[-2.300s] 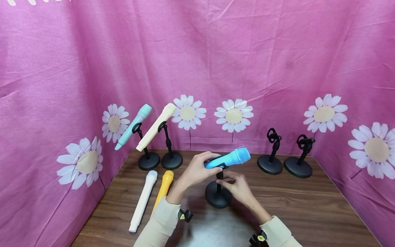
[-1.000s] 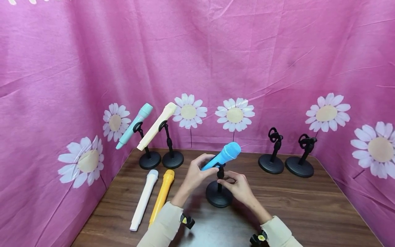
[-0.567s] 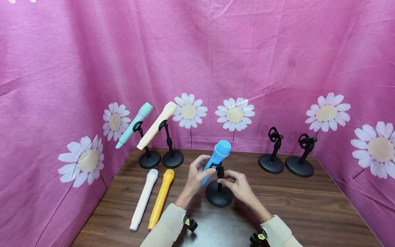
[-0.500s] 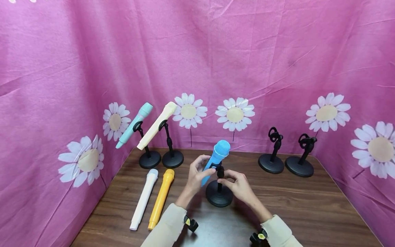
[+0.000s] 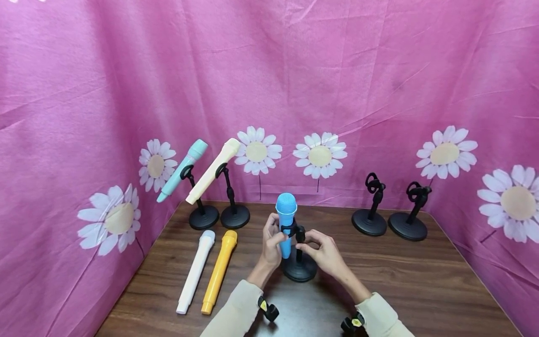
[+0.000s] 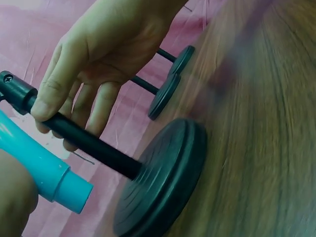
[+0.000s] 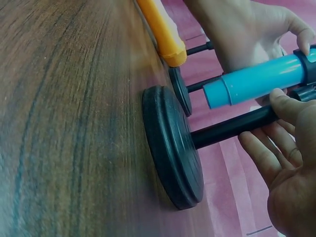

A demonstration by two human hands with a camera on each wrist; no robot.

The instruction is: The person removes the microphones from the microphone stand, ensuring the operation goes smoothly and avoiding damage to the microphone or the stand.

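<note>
A blue microphone (image 5: 286, 215) stands nearly upright in the clip of a black desk microphone stand (image 5: 300, 269), grille up. My left hand (image 5: 271, 243) grips the microphone at the clip, thumb in front and fingers behind it. On the other side my right hand (image 5: 322, 250) pinches the stand's pole just below the joint. The right wrist view shows the microphone's lower end (image 7: 217, 94) beside the pole (image 7: 232, 128), with the right thumb and fingers (image 7: 259, 153) around the pole. The round base (image 6: 168, 182) rests on the table.
White (image 5: 195, 274) and yellow (image 5: 219, 274) microphones lie on the wooden table (image 5: 391, 290) at left. Behind them, teal (image 5: 182, 171) and cream (image 5: 213, 172) microphones sit in stands. Two bare stands (image 5: 368, 222) (image 5: 408, 227) stand back right. A pink flowered cloth (image 5: 269, 70) hangs behind.
The blue microphone has swung from tilting rightward to nearly upright on the pole's left side, its clip turning with it. My left hand moved along with it; my right hand stayed on the pole.
</note>
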